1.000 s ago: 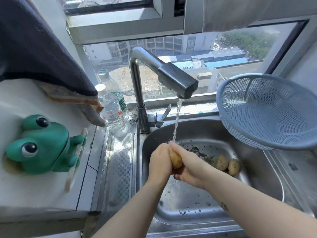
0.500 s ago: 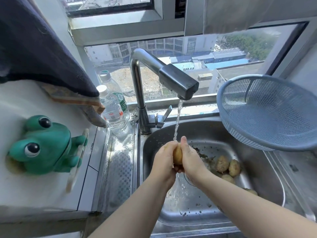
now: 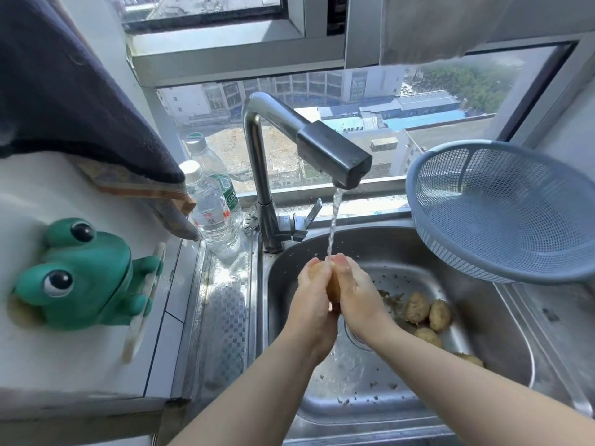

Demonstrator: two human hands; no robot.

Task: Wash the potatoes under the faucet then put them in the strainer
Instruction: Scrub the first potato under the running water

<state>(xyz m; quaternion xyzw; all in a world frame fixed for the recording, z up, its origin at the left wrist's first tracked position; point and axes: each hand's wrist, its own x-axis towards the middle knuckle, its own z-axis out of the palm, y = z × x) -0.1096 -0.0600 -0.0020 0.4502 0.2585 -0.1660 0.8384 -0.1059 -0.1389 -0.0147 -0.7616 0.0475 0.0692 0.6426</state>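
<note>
Both hands clasp one yellow potato (image 3: 333, 286) under the water stream from the steel faucet (image 3: 333, 154). My left hand (image 3: 314, 292) wraps its left side, my right hand (image 3: 359, 289) presses its right side; only a strip of potato shows between them. Several unwashed, dirt-covered potatoes (image 3: 426, 312) lie on the sink floor (image 3: 380, 403) to the right of my hands. The blue mesh strainer (image 3: 502, 207) rests tilted on the sink's right rim, with nothing visible inside it.
Two clear water bottles (image 3: 211, 209) stand left of the faucet base. A green frog figure (image 3: 80, 278) sits on the white ledge at left under a hanging dark cloth (image 3: 74, 91). Dirt specks litter the sink. A window runs behind the faucet.
My hands have turned the potato upright and shifted up closer under the stream; more of the potatoes lying in the sink show now.
</note>
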